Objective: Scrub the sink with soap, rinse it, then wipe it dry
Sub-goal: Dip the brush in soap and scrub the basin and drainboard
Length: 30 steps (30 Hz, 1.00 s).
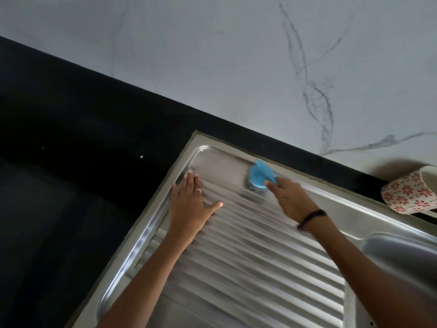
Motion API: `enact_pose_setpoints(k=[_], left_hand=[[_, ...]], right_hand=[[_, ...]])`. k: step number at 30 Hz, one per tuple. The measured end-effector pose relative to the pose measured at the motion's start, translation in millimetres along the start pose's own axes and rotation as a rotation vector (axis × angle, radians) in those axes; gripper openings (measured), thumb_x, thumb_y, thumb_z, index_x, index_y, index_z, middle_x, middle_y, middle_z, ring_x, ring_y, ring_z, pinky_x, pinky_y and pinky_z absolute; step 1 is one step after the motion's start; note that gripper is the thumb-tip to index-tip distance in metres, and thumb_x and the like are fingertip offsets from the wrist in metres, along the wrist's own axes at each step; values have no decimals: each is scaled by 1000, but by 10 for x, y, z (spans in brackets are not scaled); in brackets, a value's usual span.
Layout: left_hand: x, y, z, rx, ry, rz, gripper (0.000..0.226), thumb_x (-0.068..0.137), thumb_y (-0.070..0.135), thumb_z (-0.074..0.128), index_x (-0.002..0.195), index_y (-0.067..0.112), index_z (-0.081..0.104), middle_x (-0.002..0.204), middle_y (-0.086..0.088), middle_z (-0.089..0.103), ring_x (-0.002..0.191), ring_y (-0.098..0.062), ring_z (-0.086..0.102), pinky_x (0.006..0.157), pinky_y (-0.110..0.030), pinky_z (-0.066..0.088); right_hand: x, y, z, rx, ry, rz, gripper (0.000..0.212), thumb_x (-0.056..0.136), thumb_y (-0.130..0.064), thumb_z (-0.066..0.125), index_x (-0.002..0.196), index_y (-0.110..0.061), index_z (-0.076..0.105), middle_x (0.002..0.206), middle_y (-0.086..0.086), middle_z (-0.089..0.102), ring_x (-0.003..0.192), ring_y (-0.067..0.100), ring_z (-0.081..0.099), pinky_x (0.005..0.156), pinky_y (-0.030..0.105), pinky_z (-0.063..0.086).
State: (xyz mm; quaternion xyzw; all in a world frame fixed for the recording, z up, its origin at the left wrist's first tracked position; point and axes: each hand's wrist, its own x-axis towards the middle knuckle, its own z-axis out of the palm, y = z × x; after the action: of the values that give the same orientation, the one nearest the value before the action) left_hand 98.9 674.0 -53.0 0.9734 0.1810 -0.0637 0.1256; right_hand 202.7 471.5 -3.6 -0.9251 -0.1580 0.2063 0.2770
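Observation:
A stainless steel sink unit fills the lower right; its ribbed drainboard (pixel 260 256) runs across the middle and the basin (pixel 402 254) shows at the right edge. My right hand (pixel 289 197) grips a blue-handled scrubber (pixel 259 175) with a grey pad, pressed on the drainboard near its far rim. My left hand (pixel 191 200) lies flat on the drainboard's far left corner, fingers straight and spread, a ring on one finger.
A black countertop (pixel 71 138) lies left of and behind the sink. A white cup with red flower prints (pixel 411 190) lies tipped on the counter at the far right. A white marbled wall (pixel 236 55) rises behind.

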Motion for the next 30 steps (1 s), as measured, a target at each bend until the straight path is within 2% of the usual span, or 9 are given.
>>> enact_pose_setpoints(k=[2, 4, 7, 10, 13, 16, 19, 25, 30], left_hand=[[7, 7, 8, -6, -8, -7, 99, 82, 72, 31, 148, 6, -1, 156, -12, -5, 145, -20, -6, 115, -40, -5], [4, 12, 23, -25, -5, -10, 99, 82, 72, 32, 148, 6, -1, 156, -12, -4, 145, -20, -6, 115, -40, -6], [8, -28, 20, -58, -14, -9, 99, 82, 71, 36, 148, 5, 2, 157, -12, -1, 145, -20, -3, 115, -40, -5], [22, -67, -18, -29, -16, 16, 97, 82, 69, 39, 148, 5, 8, 156, -12, 6, 145, -19, 3, 116, -41, 0], [46, -106, -56, -4, -26, 32, 94, 82, 67, 43, 147, 5, 14, 156, -11, 13, 144, -18, 8, 117, -41, 5], [33, -106, -90, 3, -37, 42, 93, 83, 67, 43, 147, 6, 14, 156, -10, 13, 144, -17, 9, 117, -41, 8], [28, -111, -127, 17, -54, 53, 92, 83, 65, 43, 147, 6, 14, 156, -9, 12, 144, -17, 8, 117, -43, 7], [9, -101, -117, -11, -45, 57, 90, 85, 64, 41, 148, 8, 10, 157, -9, 9, 145, -17, 6, 116, -41, 3], [-19, -118, -78, -14, -36, 50, 92, 84, 66, 40, 148, 8, 9, 157, -10, 7, 145, -18, 5, 116, -41, 3]], right_hand=[[-70, 69, -101, -15, 2, 37, 36, 98, -34, 39, 97, -4, 60, 63, -2, 46, 57, 13, 43, 52, 22, 31], [45, -60, -91, -69, 6, 37, 37, 99, -34, 38, 96, -3, 59, 68, 5, 51, 64, 22, 49, 52, 25, 32], [419, -466, 159, -112, -6, -10, 40, 99, -36, 35, 106, -3, 58, 98, 20, 61, 94, 36, 57, 73, 35, 41], [737, -957, 473, -181, -44, -99, 42, 100, -36, 29, 110, -6, 56, 108, 18, 61, 101, 36, 57, 83, 39, 43], [750, -1126, 583, -185, -23, -122, 41, 100, -34, 28, 109, -5, 56, 103, 17, 60, 92, 31, 55, 82, 41, 44], [467, -807, 498, -65, 28, -82, 41, 100, -35, 31, 102, -3, 57, 90, 14, 57, 81, 26, 52, 75, 39, 44], [190, -389, 338, -69, 97, 18, 43, 99, -37, 34, 101, -3, 58, 90, 16, 60, 83, 32, 57, 72, 38, 44], [124, -313, 210, -152, 154, 64, 40, 100, -38, 31, 102, -5, 55, 85, 11, 57, 64, 16, 49, 56, 23, 36], [589, -1080, 599, -101, 76, -51, 38, 101, -32, 31, 113, -4, 54, 102, 15, 62, 87, 29, 58, 71, 35, 44]])
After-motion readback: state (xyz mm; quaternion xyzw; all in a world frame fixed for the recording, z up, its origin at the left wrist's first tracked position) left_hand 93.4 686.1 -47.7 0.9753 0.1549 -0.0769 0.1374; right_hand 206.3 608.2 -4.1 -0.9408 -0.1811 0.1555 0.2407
